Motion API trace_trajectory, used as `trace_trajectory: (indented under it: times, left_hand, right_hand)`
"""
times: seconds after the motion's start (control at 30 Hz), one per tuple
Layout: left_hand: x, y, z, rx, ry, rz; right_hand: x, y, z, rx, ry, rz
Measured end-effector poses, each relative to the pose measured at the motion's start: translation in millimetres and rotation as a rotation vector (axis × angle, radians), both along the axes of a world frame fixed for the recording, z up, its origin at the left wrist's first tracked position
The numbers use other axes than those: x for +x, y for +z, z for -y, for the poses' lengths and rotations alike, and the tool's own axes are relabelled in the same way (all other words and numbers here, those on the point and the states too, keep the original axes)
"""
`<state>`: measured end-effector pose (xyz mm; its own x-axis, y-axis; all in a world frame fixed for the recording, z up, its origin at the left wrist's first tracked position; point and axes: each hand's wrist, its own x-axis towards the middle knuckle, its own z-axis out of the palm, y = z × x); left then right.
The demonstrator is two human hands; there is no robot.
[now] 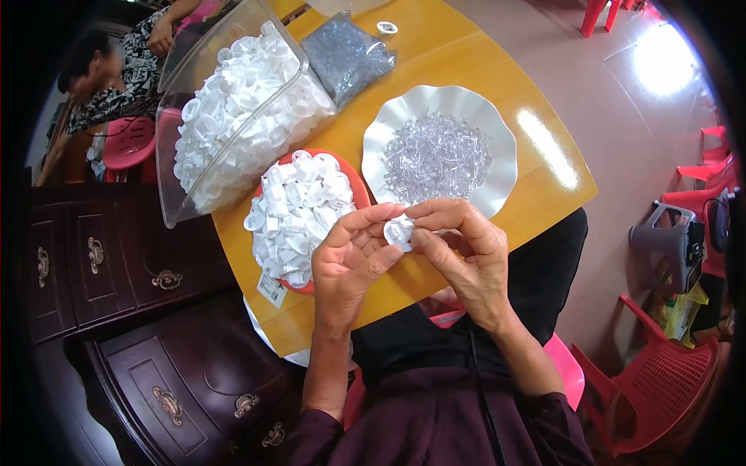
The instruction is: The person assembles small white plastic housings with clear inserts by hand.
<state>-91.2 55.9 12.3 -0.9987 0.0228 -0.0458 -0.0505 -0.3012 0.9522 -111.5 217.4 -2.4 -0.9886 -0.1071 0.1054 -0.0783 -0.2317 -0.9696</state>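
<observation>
Between both hands, over the near edge of the yellow table, is a small round white plastic part [399, 231]. My left hand [347, 260] touches its left side with fingertips and thumb. My right hand [468, 252] pinches its right side between thumb and fingers; whether a smaller piece is also in that pinch is hidden. Just left of my left hand, an orange-red dish [360, 185] is heaped with similar white parts [299, 210]. Beyond my right hand stands a white scalloped plate [503, 167] holding many small clear plastic pieces [435, 155].
A large clear bin [175, 203] of white parts stands at the far left, beside a bag of clear pieces [346, 58]. One white part [386, 28] lies alone on the table [544, 171]. Dark drawers [140, 264] are left, red chairs [660, 380] right. Another person [128, 74] sits far left.
</observation>
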Motion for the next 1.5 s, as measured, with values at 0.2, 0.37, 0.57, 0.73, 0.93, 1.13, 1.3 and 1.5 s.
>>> trace_trajectory:
  times: [0.2,0.37,0.57,0.73,0.93,1.13,1.3,1.5]
  left_hand:
    - [0,-8,0,0.036,0.004,-0.061]
    - [-3,-5,-3,0.144,0.038,-0.032]
    - [-3,-6,1,0.184,-0.022,-0.001]
    - [-3,-6,3,0.147,-0.024,0.003]
    - [-1,-6,2,0.138,-0.035,-0.006]
    - [-1,-5,3,0.135,-0.040,-0.010]
    - [-1,-5,2,0.134,-0.043,-0.006]
    - [-2,-3,6,0.028,-0.034,-0.028]
  right_hand:
    - [2,1,4,-0.084,-0.004,0.035]
    - [3,4,5,-0.131,-0.012,0.056]
    - [4,7,6,-0.076,-0.011,0.035]
    - [4,7,5,0.013,-0.017,-0.036]
    - [4,10,4,0.080,-0.045,-0.059]
    - [5,11,4,0.100,-0.049,-0.069]
    - [6,11,2,0.103,-0.047,-0.060]
    - [5,11,-1,0.141,-0.043,-0.090]
